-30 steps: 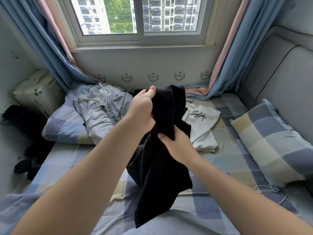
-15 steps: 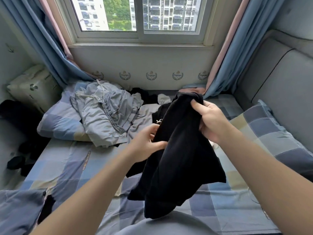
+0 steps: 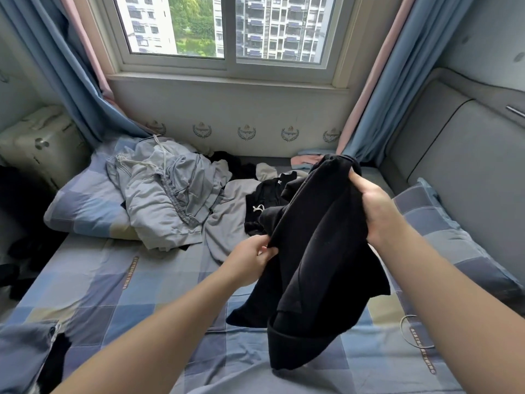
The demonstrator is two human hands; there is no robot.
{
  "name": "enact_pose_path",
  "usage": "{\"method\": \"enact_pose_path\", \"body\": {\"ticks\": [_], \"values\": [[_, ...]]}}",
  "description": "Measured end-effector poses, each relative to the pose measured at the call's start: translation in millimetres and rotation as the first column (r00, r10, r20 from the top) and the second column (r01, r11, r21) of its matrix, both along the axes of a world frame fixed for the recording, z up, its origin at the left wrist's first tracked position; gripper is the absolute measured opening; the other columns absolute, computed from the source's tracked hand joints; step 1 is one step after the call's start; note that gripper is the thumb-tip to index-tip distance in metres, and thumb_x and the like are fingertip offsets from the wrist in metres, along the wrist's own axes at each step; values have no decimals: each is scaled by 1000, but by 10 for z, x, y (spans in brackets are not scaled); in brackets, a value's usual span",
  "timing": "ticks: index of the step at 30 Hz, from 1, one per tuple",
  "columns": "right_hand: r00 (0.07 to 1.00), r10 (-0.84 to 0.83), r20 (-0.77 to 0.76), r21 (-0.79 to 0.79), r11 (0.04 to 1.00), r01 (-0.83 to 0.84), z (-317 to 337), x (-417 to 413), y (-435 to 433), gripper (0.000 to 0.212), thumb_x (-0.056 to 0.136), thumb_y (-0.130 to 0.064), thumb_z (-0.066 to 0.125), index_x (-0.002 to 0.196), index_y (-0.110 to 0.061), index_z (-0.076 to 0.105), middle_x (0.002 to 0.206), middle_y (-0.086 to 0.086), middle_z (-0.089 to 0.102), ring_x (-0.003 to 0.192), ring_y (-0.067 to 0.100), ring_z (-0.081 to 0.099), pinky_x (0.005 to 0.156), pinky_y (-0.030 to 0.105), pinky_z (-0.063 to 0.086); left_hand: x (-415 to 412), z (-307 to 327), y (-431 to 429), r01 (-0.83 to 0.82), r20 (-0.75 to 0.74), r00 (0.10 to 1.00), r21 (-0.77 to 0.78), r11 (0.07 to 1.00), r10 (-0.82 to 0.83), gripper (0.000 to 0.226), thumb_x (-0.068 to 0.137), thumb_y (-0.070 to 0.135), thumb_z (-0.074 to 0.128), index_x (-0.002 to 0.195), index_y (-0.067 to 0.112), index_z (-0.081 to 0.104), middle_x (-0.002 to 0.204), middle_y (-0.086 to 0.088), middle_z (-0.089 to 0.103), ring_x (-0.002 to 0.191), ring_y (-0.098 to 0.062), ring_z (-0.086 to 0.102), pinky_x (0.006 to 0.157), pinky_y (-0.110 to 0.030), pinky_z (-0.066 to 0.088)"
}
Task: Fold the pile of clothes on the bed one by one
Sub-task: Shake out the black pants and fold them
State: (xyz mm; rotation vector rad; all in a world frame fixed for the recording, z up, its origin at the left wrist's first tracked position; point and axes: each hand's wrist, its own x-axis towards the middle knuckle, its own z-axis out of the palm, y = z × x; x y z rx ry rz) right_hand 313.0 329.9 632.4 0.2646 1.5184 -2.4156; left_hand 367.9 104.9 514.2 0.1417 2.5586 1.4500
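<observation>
Holding a black knit garment (image 3: 321, 251) above the checked blue bed (image 3: 119, 297), the right hand (image 3: 375, 211) grips its top while the left hand (image 3: 250, 258) pinches an edge. Sorting out its shape seems underway; next, spreading it flat. The grey pile (image 3: 167, 194) waits.

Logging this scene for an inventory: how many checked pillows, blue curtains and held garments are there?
checked pillows: 2
blue curtains: 2
black garment, held: 1
total: 5
</observation>
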Motion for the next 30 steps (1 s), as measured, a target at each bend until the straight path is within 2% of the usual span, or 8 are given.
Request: {"method": "enact_pose_path", "body": {"ticks": [4,8,11,14,18,22,27,30], "values": [[994,-106,-18,139,984,107,59,-91,219,43,101,-41,55,126,-8,68,121,12,72,111,27,69,98,42,53,-89,194,-176,-217,-24,972,268,939,232,33,94,35,48,95,3,59,78,-9,57,70,-22,51,68,-45,41],[989,-139,-59,455,878,150,-75,-115,352,26,102,-24,58,120,-6,64,118,12,71,103,25,69,89,40,55,-230,870,-336,-344,-141,891,411,844,432,27,105,19,43,82,14,54,69,3,50,63,-8,47,59,-27,40],[998,-24,-62,585,809,56,-195,-4,227,56,96,-25,67,145,-15,41,137,8,53,115,22,58,98,42,49,-311,1415,-269,-266,-268,861,487,832,432,23,105,14,47,87,15,62,71,9,57,67,-4,51,64,-18,42],[934,309,-177,652,748,-124,-191,213,-48,89,85,-37,78,155,-37,24,149,-12,36,134,5,39,108,30,35,-278,1624,-76,-57,-436,886,238,970,159,19,100,10,55,85,17,66,63,16,57,60,-1,51,60,-17,40],[837,543,-65,609,686,-398,-420,410,-505,51,92,-15,72,133,-35,50,122,-21,66,108,-8,63,95,19,52,-283,1667,-9,74,-559,822,-76,994,-104,15,99,17,57,91,22,69,85,12,68,84,-4,63,78,-17,46],[831,555,-45,702,609,-369,-576,386,-627,17,101,-18,58,114,-11,67,105,1,75,100,15,71,95,32,56,-461,1676,-337,-114,-624,781,-103,988,25,13,99,20,58,98,20,71,91,12,70,89,-6,63,86,-21,46],[892,443,-94,509,791,-340,-273,361,-697,18,102,-17,57,100,-3,67,82,6,70,70,14,69,59,26,56,-568,1306,-803,-518,-585,756,-260,815,294,20,97,38,57,113,27,63,112,-3,64,111,-32,55,98,-46,44],[948,300,-103,446,866,-226,-114,246,-676,19,103,-18,55,102,-5,69,92,12,74,84,24,73,67,35,62,-306,1058,-706,-342,-363,906,-323,882,218,51,84,71,54,113,29,58,113,4,60,107,-20,57,95,-45,48]]}}
